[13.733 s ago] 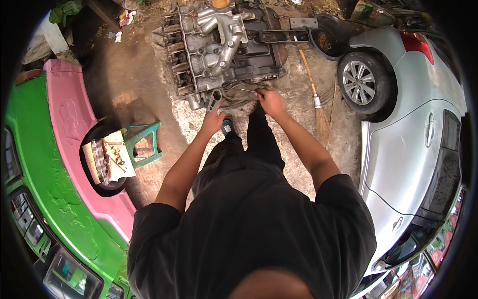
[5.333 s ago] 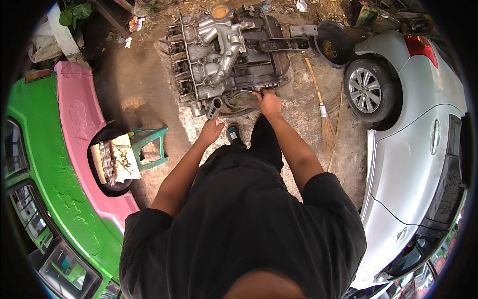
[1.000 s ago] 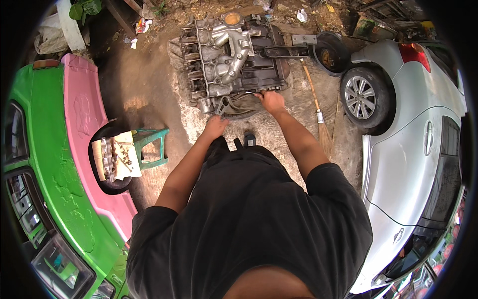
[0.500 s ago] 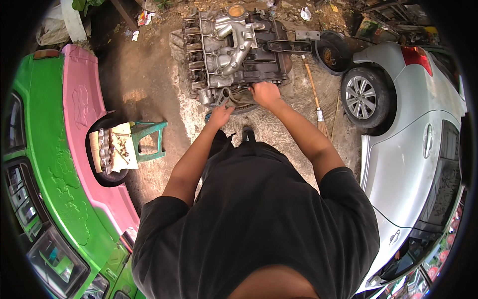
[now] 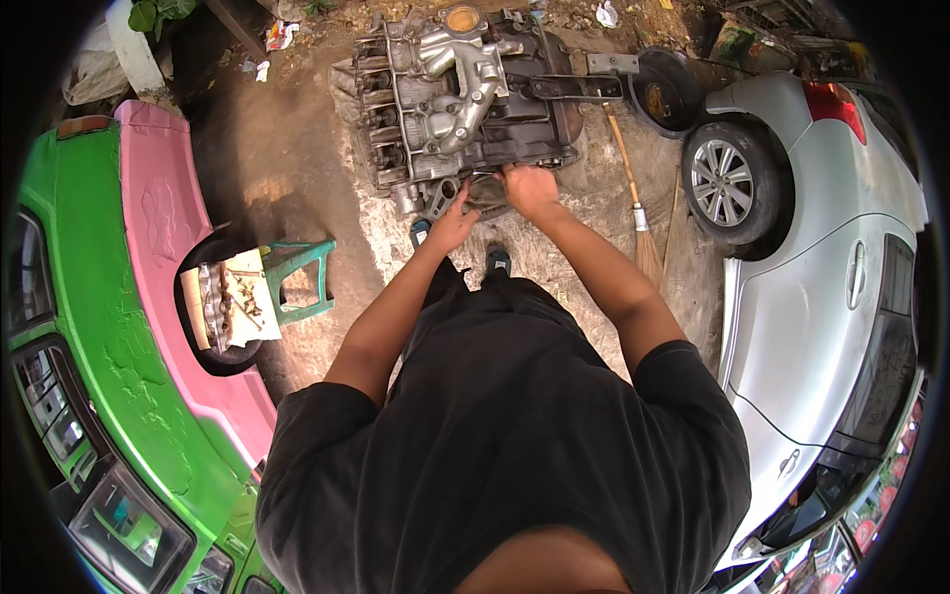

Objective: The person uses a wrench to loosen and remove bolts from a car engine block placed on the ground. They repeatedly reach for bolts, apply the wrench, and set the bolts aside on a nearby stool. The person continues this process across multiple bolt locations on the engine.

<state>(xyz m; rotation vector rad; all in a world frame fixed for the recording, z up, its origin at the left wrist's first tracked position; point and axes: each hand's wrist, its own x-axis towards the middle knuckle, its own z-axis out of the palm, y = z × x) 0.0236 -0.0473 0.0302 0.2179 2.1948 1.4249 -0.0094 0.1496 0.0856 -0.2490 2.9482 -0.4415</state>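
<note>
Apparently, right hand (image 5: 531, 190) grips tool (image 5: 485, 175); sandal's (image 5: 498, 262) pale marking unreadable.

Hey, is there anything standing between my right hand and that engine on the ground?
Nothing visible does: your right hand is at the near edge of the engine, though exact contact is hidden. The broom lies to the right, out of the way.

Left fisheye camera sat on the person's head, looking steeply down, picture upright. Black shirt (image 5: 505, 426) loomed nearest, filling lower middle. Left hand (image 5: 453, 226) and right hand (image 5: 531, 191) showed farther off; engine (image 5: 470, 109) lay beyond, toward upper edge. Silver car (image 5: 807, 297) bowed along right rim.
</note>
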